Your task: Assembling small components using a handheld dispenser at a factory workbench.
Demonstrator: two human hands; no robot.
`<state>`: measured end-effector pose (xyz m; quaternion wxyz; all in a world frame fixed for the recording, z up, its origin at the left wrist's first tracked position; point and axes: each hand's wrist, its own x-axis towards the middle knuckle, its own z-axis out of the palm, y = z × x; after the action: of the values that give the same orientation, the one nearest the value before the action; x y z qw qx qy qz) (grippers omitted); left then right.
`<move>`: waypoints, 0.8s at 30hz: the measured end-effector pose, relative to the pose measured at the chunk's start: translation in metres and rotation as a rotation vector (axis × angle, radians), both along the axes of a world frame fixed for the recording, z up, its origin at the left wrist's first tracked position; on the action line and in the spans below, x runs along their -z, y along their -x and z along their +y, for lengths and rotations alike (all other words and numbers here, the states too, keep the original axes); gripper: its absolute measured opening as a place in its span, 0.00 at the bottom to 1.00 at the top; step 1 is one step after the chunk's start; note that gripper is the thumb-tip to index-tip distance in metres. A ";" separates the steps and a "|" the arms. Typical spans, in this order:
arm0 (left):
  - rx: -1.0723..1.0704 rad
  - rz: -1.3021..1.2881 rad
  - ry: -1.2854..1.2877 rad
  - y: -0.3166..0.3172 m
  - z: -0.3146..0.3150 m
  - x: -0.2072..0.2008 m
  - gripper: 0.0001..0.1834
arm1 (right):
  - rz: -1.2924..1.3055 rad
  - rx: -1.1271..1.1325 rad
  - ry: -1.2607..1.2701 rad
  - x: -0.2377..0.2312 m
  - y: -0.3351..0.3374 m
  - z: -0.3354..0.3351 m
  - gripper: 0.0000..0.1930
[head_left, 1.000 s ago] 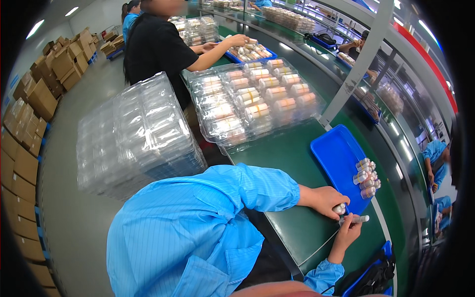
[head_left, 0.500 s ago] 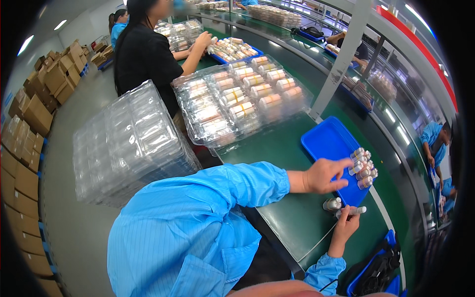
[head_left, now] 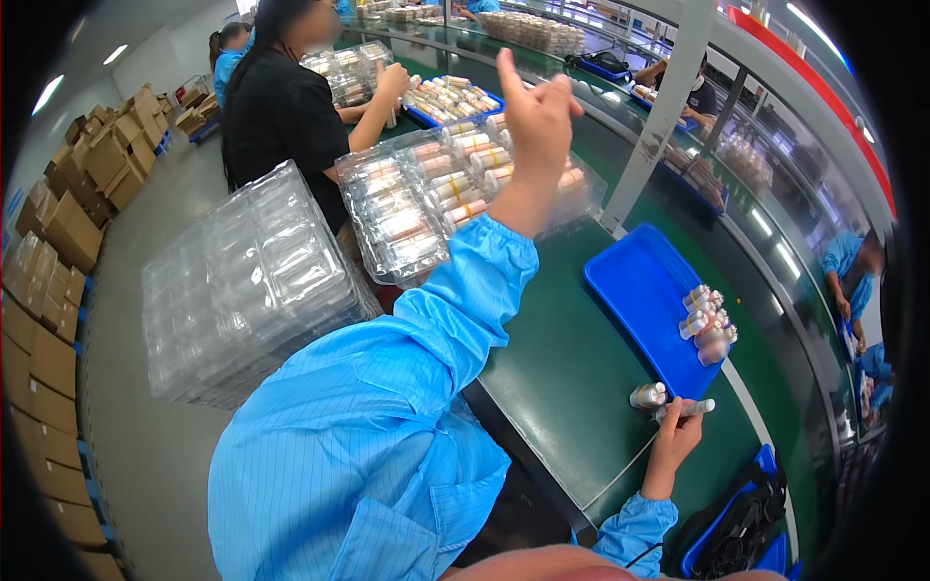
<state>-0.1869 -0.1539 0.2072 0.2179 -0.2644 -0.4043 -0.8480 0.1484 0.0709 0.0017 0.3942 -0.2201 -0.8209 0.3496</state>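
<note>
My left hand (head_left: 541,121) is raised over the clear plastic tray (head_left: 392,261), its index finger stretched out and nothing visible in it. Rows of small white tubes with orange and yellow bands (head_left: 450,186) fill the tray, and my hand hides part of them. At the lower right, my right hand (head_left: 675,441) pinches a slim white-capped tube (head_left: 699,407). Close beside those fingers is a small group of tubes (head_left: 647,396) on the green table. Just beyond, a cluster of similar tubes (head_left: 705,315) sits at the right side of a blue tray (head_left: 635,281).
Left of the table rises a tall stack of empty clear trays (head_left: 242,281). A person in black (head_left: 281,116) works ahead, by another blue tray of tubes (head_left: 450,97). A white post (head_left: 668,107) stands behind my blue tray. A black bag (head_left: 741,528) lies lower right.
My left hand has swung from beside the blue tray up and leftward, over the filled clear tray. My right hand stays in place with its tube.
</note>
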 end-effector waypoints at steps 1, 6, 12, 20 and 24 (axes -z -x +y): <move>0.033 -0.015 -0.095 0.001 -0.006 -0.003 0.45 | 0.004 0.003 -0.002 0.001 0.000 0.001 0.11; -0.051 0.044 -0.257 -0.002 -0.030 0.000 0.43 | 0.000 0.000 0.000 0.002 0.001 0.001 0.10; 0.028 0.074 -0.095 -0.040 -0.019 0.015 0.43 | 0.007 -0.005 -0.021 -0.002 0.003 -0.003 0.10; 0.203 0.091 0.264 -0.091 0.039 0.051 0.38 | 0.015 -0.011 -0.006 -0.002 0.001 -0.003 0.09; 0.203 0.239 0.574 -0.103 0.058 0.051 0.27 | -0.040 0.021 -0.042 -0.006 -0.001 -0.003 0.12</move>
<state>-0.0835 -0.0964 0.1559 0.0950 -0.4516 -0.5700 -0.6798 0.1493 0.0678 0.0079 0.3860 -0.2275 -0.8333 0.3237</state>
